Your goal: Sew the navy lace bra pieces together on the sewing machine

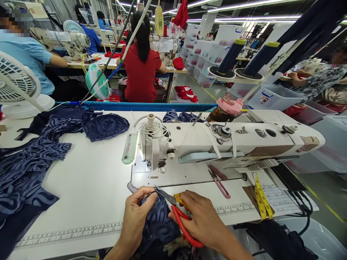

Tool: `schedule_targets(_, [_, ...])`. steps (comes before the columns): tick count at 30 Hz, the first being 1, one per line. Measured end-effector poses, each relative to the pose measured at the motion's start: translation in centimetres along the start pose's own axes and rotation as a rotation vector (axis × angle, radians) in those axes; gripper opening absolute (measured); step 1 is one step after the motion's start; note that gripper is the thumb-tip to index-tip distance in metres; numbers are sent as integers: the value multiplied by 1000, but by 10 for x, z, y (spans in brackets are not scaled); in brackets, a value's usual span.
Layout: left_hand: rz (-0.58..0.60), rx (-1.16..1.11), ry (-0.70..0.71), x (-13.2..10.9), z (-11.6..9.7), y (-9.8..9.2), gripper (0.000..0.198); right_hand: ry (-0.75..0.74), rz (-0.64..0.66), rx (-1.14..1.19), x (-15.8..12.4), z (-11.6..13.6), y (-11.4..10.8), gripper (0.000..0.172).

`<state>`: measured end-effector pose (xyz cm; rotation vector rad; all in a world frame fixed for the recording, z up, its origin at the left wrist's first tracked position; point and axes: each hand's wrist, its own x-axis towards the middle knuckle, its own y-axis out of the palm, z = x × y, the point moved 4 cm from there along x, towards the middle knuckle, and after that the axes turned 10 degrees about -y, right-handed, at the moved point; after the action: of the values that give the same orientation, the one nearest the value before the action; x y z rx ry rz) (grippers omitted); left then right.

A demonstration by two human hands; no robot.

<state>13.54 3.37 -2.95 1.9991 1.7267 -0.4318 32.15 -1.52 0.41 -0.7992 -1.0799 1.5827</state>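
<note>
My left hand [137, 213] pinches the upper edge of a navy patterned garment piece [159, 218] between thumb and fingers. In my right hand [199, 215] is a pair of scissors [177, 213] with red and orange handles. Their blades point up and left, right beside my left fingertips at the fabric's edge. Whether the blades are parted is too small to tell. Most of the fabric hangs below, over the table's front edge. Just beyond both hands stands a white sewing machine [189, 141], its needle area [161, 166] bare of cloth.
Navy patterned pieces [29, 159] are heaped at left, with a cup-shaped piece [105, 126] beside them. Pink-handled snips [221, 184] lie under the machine arm. A yellow tape measure [262, 198], a drink bottle [226, 106], thread cones [231, 56] and a white fan [18, 86] stand around. Co-workers sit ahead.
</note>
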Motion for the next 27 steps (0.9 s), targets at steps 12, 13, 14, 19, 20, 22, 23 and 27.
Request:
schedule_targets(12, [34, -18, -107, 9, 7, -9, 36, 204, -17, -350, 8, -80, -25, 13])
schedule_targets(13, [26, -2, -96, 9, 7, -9, 36, 215, -48, -363, 9, -80, -27, 12])
schedule_targets(14, [13, 19, -78, 9, 7, -9, 35, 225, -97, -374, 10, -77, -29, 11])
schedule_targets(19, [-32, 172, 60, 7, 1, -3, 30, 43, -221, 78, 23, -17, -15, 14])
schedule_targets(20, [-16, 199, 86, 6, 0, 0, 29, 19, -178, 234, 26, -3, -8, 13])
schedule_targets(22, [24, 234, 124, 6, 0, 3, 27, 2, -153, 428, 33, 18, 3, 10])
schedule_targets(23, [40, 239, 130, 5, 0, 4, 26, -1, -153, 473, 37, 25, 8, 12])
schedule_targets(27, [115, 130, -28, -2, 2, -2, 30, -69, -265, 376, 46, 17, 12, 19])
